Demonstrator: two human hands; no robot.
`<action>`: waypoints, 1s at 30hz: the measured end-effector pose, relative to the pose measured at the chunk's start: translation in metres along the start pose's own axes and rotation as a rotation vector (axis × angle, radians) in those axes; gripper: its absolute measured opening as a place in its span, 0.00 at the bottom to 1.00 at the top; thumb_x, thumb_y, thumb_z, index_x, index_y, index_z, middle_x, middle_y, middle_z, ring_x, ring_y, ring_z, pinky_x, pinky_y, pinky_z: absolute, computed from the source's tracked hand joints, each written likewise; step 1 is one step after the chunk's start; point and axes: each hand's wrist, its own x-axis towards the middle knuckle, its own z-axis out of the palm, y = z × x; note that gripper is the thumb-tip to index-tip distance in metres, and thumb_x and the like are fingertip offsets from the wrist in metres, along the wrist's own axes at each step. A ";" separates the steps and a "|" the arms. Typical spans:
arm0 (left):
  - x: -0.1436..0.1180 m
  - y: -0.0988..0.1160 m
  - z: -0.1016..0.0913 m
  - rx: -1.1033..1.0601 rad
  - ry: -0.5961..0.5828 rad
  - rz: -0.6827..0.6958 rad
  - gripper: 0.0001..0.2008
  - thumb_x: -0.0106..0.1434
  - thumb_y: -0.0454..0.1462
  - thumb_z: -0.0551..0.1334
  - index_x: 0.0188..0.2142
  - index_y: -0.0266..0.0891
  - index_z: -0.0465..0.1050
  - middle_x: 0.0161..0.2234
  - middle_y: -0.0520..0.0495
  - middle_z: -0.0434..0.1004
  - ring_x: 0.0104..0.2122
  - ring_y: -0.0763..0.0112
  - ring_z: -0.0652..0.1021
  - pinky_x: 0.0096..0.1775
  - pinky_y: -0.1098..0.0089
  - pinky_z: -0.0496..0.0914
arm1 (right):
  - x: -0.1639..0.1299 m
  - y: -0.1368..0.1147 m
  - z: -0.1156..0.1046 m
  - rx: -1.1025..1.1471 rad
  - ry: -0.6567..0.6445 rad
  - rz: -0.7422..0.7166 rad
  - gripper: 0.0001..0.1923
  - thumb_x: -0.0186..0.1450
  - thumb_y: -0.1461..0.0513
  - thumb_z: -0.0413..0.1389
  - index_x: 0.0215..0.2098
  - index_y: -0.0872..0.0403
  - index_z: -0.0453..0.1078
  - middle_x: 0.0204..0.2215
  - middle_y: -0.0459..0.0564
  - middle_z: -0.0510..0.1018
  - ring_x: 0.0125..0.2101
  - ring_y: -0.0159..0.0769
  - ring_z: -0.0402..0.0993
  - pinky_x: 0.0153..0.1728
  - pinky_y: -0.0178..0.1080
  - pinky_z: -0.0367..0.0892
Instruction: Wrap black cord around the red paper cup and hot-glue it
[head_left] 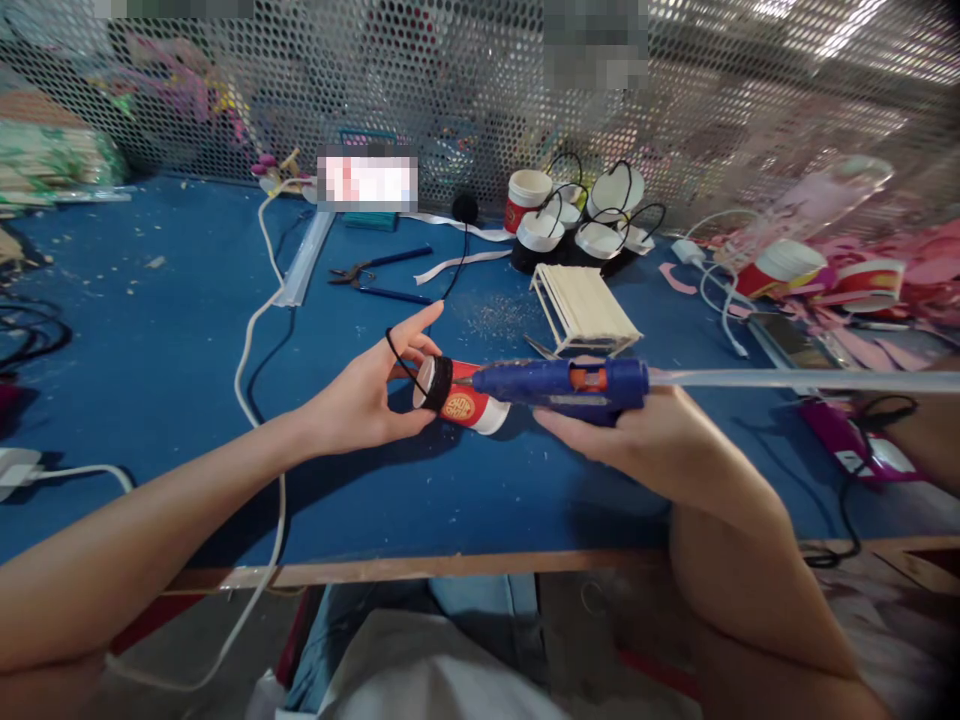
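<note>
— Which hand has the cup?

— The left hand (367, 400). It grips the small red paper cup (465, 405) by its dark base, thumb below, fingers spread over the top, and a thin black loop (401, 360) hangs round those fingers. The cup lies on its side just above the blue desk (150, 400), directly right of that hand.

— And its long axis?

— It runs left to right: base toward the left hand, white rim toward the right hand (637, 440).

— What is the right hand doing?

— It is clenched round a blue glue gun (562, 385). The gun's long axis follows nearly the same line as the cup's, nozzle pointing left. The tip sits at the cup's base end; touching, I think, though I cannot be sure from here. A clear glue stick (787, 379) trails out of the back, to the right.

— So both hands are close?

— Yes, the cup is between them, the left one actually on it.

— Anything beyond?

— Further back, a stack of pale sticks (585, 305), blue-handled pliers (375, 275), then a cluster of white-lidded cups (577, 215) with black loops against the perforated wall.
</note>
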 end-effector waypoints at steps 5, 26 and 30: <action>0.001 0.000 0.001 -0.034 0.004 -0.040 0.47 0.51 0.30 0.65 0.64 0.52 0.41 0.46 0.45 0.65 0.41 0.68 0.71 0.43 0.66 0.70 | 0.012 0.016 -0.006 0.418 0.099 0.391 0.14 0.51 0.56 0.63 0.34 0.53 0.71 0.21 0.43 0.76 0.19 0.32 0.70 0.18 0.34 0.65; -0.001 0.004 0.000 -0.022 0.008 -0.074 0.48 0.50 0.31 0.66 0.64 0.50 0.41 0.47 0.45 0.66 0.42 0.67 0.72 0.44 0.64 0.70 | 0.047 0.075 0.012 -0.369 0.349 0.459 0.12 0.59 0.56 0.55 0.32 0.57 0.72 0.36 0.59 0.74 0.40 0.47 0.69 0.38 0.46 0.62; -0.003 0.006 0.003 -0.060 -0.016 -0.064 0.48 0.50 0.31 0.66 0.64 0.50 0.41 0.46 0.46 0.66 0.41 0.68 0.72 0.44 0.65 0.70 | 0.044 0.011 0.025 0.125 0.145 -0.094 0.12 0.64 0.56 0.52 0.34 0.54 0.73 0.34 0.51 0.75 0.37 0.37 0.70 0.40 0.42 0.64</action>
